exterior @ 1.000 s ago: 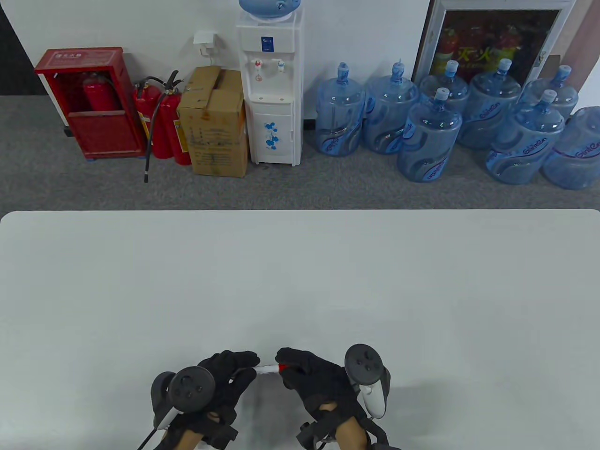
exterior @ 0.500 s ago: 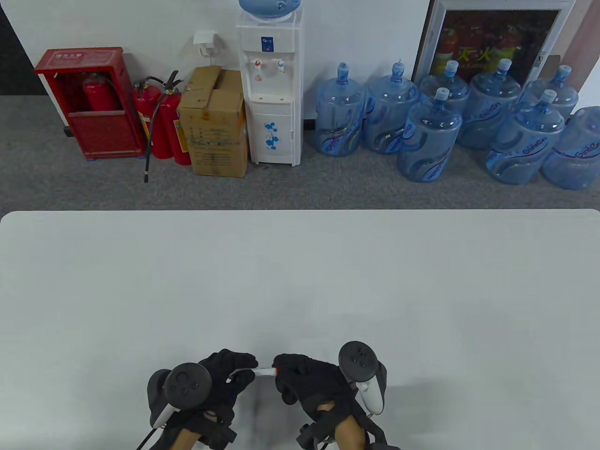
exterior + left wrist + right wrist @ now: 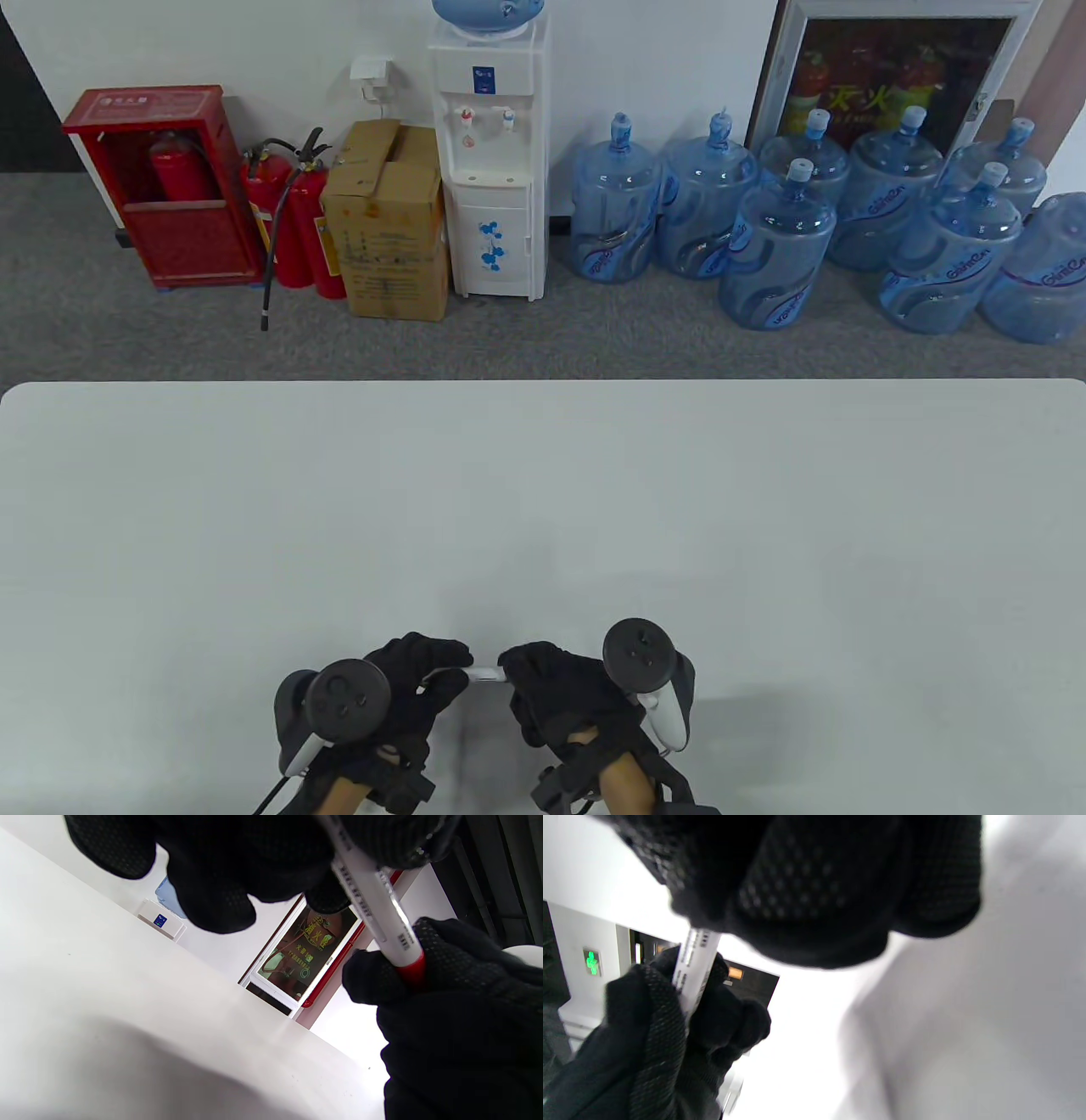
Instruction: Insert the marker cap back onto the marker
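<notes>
At the near edge of the desk (image 3: 543, 509) my left hand (image 3: 407, 688) grips the white marker (image 3: 482, 675) by its barrel, and my right hand (image 3: 560, 692) is clamped on the red cap (image 3: 411, 969), which meets the barrel's end. Both are held above the desk, between my hands, lying roughly level. From the left wrist view only a short red band shows beyond my right fingers (image 3: 373, 978), so I judge the cap is on or nearly on; whether it has seated fully I cannot tell. The risk from here is pushing off-axis: if my hands tilt against each other, the cap could jam crooked or skid off the barrel, and the smooth barrel might slip through my gloved grip under the push.

Beyond the desk, on the carpet, stand blue water jugs (image 3: 776, 255); how full they are is hard to tell. A cardboard box (image 3: 390, 221) sits with its contents hidden, and a red cabinet (image 3: 161, 187) holds a fire extinguisher (image 3: 180, 168).
</notes>
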`<action>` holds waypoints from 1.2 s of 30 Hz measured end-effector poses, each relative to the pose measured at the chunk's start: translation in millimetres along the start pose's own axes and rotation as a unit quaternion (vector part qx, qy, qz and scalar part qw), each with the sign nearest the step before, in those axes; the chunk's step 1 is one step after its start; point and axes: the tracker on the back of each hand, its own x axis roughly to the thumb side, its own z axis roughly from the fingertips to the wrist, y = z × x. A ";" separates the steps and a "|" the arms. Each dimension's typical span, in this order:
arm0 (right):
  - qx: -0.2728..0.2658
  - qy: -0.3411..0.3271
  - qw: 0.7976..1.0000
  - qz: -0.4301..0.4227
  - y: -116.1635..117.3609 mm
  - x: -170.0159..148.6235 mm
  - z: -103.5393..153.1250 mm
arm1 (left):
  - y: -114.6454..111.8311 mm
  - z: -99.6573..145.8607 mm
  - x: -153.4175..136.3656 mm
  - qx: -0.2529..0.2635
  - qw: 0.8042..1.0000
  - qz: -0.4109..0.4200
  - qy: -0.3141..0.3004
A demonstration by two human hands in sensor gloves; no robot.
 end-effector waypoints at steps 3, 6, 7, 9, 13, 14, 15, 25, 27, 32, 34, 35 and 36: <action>0.003 -0.001 1.000 0.002 0.1 0.4 -0.4 | 0.3 0.1 2.1 0.008 1.000 -0.002 -0.007; 0.004 0.008 1.000 0.001 2.6 -1.1 -0.5 | 0.6 0.2 3.6 0.013 1.000 -0.015 -0.013; 0.005 0.009 1.000 0.005 3.3 -2.6 -1.2 | -0.2 -0.5 3.0 0.008 1.000 -0.016 -0.014; 0.016 0.018 1.000 -0.003 4.3 -6.4 -2.8 | -0.8 -0.5 3.0 0.007 0.999 -0.025 -0.020; 0.014 0.041 0.998 -0.055 1.6 -14.2 -5.3 | -1.3 2.9 16.1 0.034 0.990 -0.110 -0.076; 0.011 0.045 0.997 -0.055 0.5 -14.9 -5.4 | -2.5 5.1 21.9 0.053 0.982 -0.154 -0.095; 0.009 0.046 0.998 -0.052 0.3 -14.7 -5.2 | -4.3 6.4 26.3 0.063 0.975 -0.185 -0.107; -0.027 0.046 0.998 -0.035 -12.0 -16.1 -0.5 | -27.8 11.6 52.9 0.082 0.886 -0.424 -0.170; -0.032 0.029 0.999 -0.028 -13.9 -13.3 1.0 | -25.9 8.7 50.2 0.077 0.893 -0.417 -0.149; -0.066 0.001 0.997 -0.034 -24.9 -6.1 5.4 | -17.9 4.1 36.0 0.076 0.910 -0.393 -0.111; -0.109 -0.006 0.994 -0.017 -35.4 -5.6 10.4 | -12.5 2.5 26.6 0.083 0.903 -0.413 -0.091; -0.124 -0.007 0.992 -0.009 -40.0 -5.6 12.2 | -9.7 2.4 22.0 0.089 0.898 -0.424 -0.080; -0.143 -0.009 0.990 0.005 -47.2 -5.6 15.3 | -5.1 1.8 14.1 0.091 0.895 -0.431 -0.069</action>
